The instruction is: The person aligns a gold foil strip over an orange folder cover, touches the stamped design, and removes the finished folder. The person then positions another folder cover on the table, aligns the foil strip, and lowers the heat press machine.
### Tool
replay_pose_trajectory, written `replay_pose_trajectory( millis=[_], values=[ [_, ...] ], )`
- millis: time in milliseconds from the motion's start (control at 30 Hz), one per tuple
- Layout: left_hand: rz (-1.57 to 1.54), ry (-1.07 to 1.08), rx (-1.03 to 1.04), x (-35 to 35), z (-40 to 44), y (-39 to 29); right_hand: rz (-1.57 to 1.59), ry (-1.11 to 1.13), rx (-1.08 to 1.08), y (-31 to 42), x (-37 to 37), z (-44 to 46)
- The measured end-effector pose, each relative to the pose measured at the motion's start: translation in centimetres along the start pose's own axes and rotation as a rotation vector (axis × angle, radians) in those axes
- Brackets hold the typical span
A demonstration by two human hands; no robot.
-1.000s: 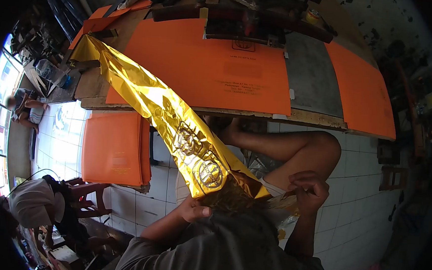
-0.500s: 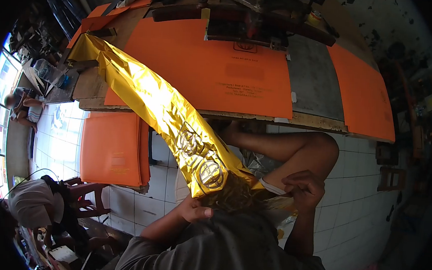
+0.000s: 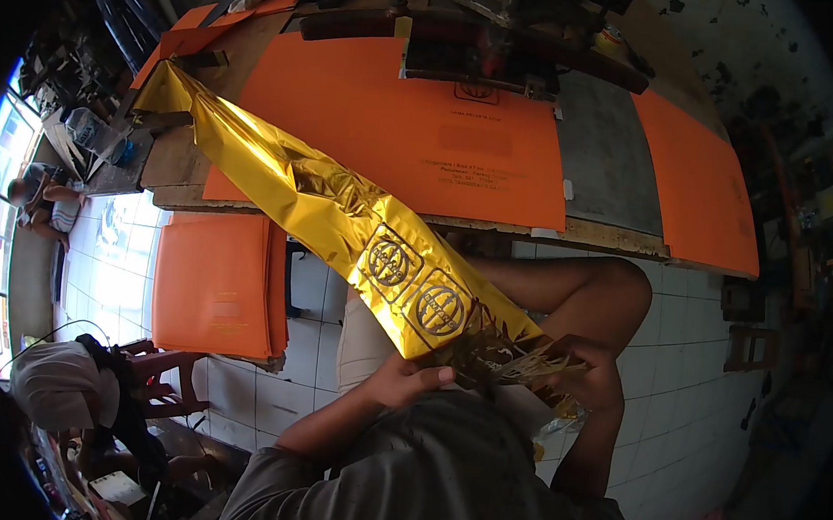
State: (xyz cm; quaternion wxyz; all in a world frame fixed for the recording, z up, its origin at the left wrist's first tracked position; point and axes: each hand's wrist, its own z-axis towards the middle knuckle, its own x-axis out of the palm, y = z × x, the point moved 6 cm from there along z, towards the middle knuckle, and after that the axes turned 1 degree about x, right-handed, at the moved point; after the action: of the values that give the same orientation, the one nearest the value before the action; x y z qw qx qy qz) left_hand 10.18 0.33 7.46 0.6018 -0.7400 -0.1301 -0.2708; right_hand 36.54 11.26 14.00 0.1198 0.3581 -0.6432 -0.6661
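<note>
Head view, gold foil (image 3: 337, 227), hands (image 3: 411, 382) (image 3: 593, 374) partly hidden

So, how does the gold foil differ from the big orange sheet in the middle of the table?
The gold foil is shiny and creased, while the orange sheet is duller and smoother. The foil stretches slantwise past the table's edge; the sheet lies flat on it. The foil shows two dark round emblems, the sheet one, plus lines of text. Both carry round emblems in square frames.
</note>
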Motion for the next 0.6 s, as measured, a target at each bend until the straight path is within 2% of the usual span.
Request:
replay_pose_trajectory(
  millis=[100, 167, 333, 433, 533, 600],
  values=[
    [0.063, -0.037, -0.030, -0.4, 0.3, 0.3, -0.027, -0.024, 0.075, 0.2, -0.2, -0.1],
    [0.062, -0.022, 0.096, 0.1, 0.8, -0.5, 0.002, -0.053, 0.111, -0.1, -0.4, -0.2],
    [-0.017, -0.037, 0.091, -0.5, 1.0, 0.1, 0.075, -0.098, 0.280, -0.4, -0.7, -0.7],
    [-0.055, -0.050, 0.095, -1.0, 1.0, 0.3, 0.004, -0.131, 0.131, -0.7, -1.3, -0.6],
    [-0.012, -0.097, 0.144, -2.0, 1.2, 1.3, 0.323, -0.321, 0.084, -1.0, -1.3, -0.7],
    [-0.003, -0.118, 0.177, -2.1, 1.2, 1.2, 0.246, -0.513, -0.039, -1.2, -2.5, -0.6]
  ],
)
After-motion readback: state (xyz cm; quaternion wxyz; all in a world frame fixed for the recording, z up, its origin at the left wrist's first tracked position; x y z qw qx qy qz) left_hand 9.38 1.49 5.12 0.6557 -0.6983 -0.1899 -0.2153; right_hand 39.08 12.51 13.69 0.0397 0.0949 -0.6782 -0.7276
